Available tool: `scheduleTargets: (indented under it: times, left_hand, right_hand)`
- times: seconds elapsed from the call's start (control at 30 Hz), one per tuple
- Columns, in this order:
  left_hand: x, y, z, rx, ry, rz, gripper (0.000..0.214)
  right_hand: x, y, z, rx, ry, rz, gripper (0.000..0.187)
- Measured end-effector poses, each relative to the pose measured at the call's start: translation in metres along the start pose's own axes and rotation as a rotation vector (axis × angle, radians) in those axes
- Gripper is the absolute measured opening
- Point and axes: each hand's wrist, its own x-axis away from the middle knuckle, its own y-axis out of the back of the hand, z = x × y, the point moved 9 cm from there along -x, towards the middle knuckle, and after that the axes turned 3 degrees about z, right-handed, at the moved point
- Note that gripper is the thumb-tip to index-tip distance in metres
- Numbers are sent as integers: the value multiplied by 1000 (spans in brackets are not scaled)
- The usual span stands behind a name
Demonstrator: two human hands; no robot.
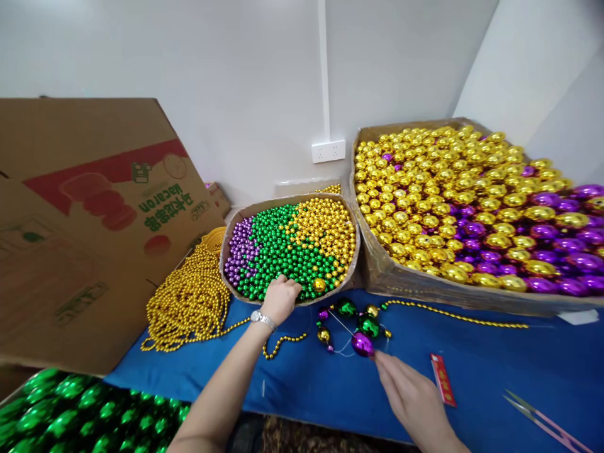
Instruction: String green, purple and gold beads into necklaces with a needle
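Observation:
My left hand [280, 299], with a watch on its wrist, reaches into a shallow cardboard tray [226, 242] of small purple, green and gold beads. Its fingers curl down into the green beads at the tray's near edge, and whatever they hold is hidden. My right hand [409, 393] rests on the blue cloth [495, 371], its fingertips pinched at the thread right by a large purple bead [362, 344]. That bead belongs to a partly strung strand with big green beads [369, 325] and small gold ones, lying on the cloth between my hands.
A big cardboard box [415, 286] of large gold and purple beads fills the right. A pile of gold bead strands [189, 302] lies left, beside a leaning carton [85, 233]. Green balls [70, 409] sit bottom left. Scissors [542, 418] and a red packet [442, 379] lie on the cloth.

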Motion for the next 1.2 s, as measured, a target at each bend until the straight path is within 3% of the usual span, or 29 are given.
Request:
scheduleTargets:
  times: [0.07, 0.13, 0.23, 0.33, 0.47, 0.83, 1.07, 1.2]
  left_hand:
    - [3, 3, 0, 253, 56, -92, 13]
    - [9, -2, 1, 705, 159, -136, 15]
    - [18, -27, -16, 1374, 302, -56, 26]
    - [26, -37, -40, 1648, 345, 19, 27]
    - [29, -40, -52, 1678, 345, 50, 25]
    - [28, -29, -48, 1407, 264, -88, 22]
    - [27, -32, -46, 1425, 285, -82, 24]
    - [29, -25, -51, 1294, 206, -93, 21]
  right_hand:
    - [-2, 0, 2, -18, -14, 3, 31]
    - [-4, 0, 3, -39, -33, 4, 32]
    - [-6, 1, 4, -43, -40, 0, 32]
    - [-6, 1, 4, -34, -43, 0, 32]
    - [-4, 3, 4, -22, -35, -9, 33]
    - [1, 2, 2, 94, 5, -10, 29]
    - [-1, 6, 3, 57, -3, -34, 31]
    - [-2, 7, 5, 102, 14, -46, 32]
